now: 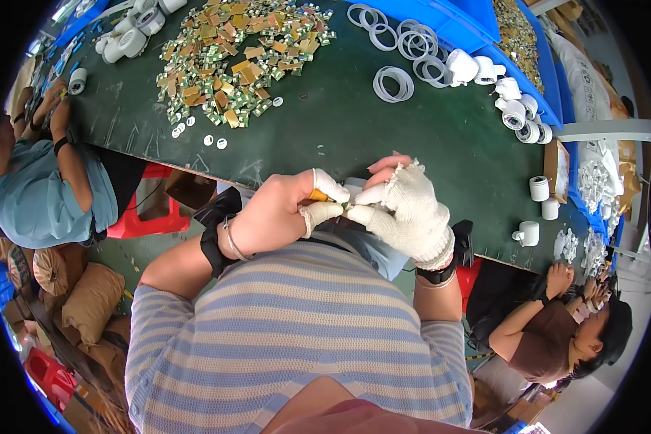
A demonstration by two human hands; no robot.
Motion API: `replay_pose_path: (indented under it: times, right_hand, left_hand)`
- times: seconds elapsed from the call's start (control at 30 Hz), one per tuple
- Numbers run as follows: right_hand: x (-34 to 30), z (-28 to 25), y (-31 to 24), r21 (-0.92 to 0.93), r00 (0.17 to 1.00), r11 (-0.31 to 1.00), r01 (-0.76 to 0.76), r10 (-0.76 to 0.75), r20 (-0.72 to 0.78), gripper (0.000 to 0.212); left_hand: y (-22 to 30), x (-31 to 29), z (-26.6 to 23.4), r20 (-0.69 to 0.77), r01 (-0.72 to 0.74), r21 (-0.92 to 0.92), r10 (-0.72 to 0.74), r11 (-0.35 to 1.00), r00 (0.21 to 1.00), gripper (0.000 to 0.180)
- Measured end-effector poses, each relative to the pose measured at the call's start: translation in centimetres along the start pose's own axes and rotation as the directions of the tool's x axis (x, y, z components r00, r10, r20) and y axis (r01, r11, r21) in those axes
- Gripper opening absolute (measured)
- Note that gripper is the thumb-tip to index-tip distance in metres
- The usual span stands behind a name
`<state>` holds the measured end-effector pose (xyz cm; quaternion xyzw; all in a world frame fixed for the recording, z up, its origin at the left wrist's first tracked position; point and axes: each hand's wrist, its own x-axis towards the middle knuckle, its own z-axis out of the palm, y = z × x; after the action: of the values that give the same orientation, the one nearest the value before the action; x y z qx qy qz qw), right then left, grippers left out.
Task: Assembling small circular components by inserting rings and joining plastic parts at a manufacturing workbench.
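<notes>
My left hand (267, 213) is bare apart from white finger covers and an orange one. Its thumb and forefinger are pinched together in front of my chest, at the table's near edge. Opposite it, my right hand (412, 210) wears a white knitted glove with covered fingertips, also closed in a pinch. The fingertips of both hands meet over a tiny dark greenish part, mostly hidden between them. Beyond the hands, a heap of small green circuit boards (231, 90) with brown pieces covers the far left of the table.
The dark green table (304, 137) also holds clear rings (393, 84), white round discs (208, 140) and white camera-like housings (513, 114). Blue bins (448, 18) line the far right. Co-workers sit at left and right, one near a red stool (152, 210).
</notes>
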<state>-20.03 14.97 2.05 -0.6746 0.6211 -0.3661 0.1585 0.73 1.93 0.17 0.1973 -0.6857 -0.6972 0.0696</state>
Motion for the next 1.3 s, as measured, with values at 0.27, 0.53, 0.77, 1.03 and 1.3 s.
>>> replay_pose_path:
  times: [0.27,0.53,0.77,1.03,1.3]
  right_hand:
    - [0.1,0.1,0.3,-0.041,0.995,0.994,0.103,-0.104,-0.003,0.024]
    - [-0.2,0.3,0.3,0.137,0.955,0.978,-0.155,0.184,-0.232,0.034]
    - [1.8,-5.7,12.5,-0.157,0.805,0.921,-0.358,0.219,-0.551,0.026]
    - [10.1,-10.5,17.8,-0.537,0.638,0.347,-0.769,0.479,-0.603,0.043]
    - [5.5,-4.9,4.5,-0.151,0.692,0.873,-0.463,0.250,-0.677,0.045]
  left_hand:
    - [-1.2,0.5,0.8,-0.008,-0.324,0.402,0.357,0.856,0.934,0.021]
    - [2.4,-3.7,-7.5,-0.547,-0.246,-0.020,0.195,0.969,0.814,0.019]
    - [2.6,-4.4,-24.1,-0.755,0.031,0.529,0.454,0.848,0.474,0.027]
    - [0.9,2.4,-10.9,-0.470,-0.111,0.576,0.439,0.810,0.765,0.068]
    - [-1.8,1.8,-0.7,-0.125,-0.212,-0.139,0.195,0.967,0.973,0.080]
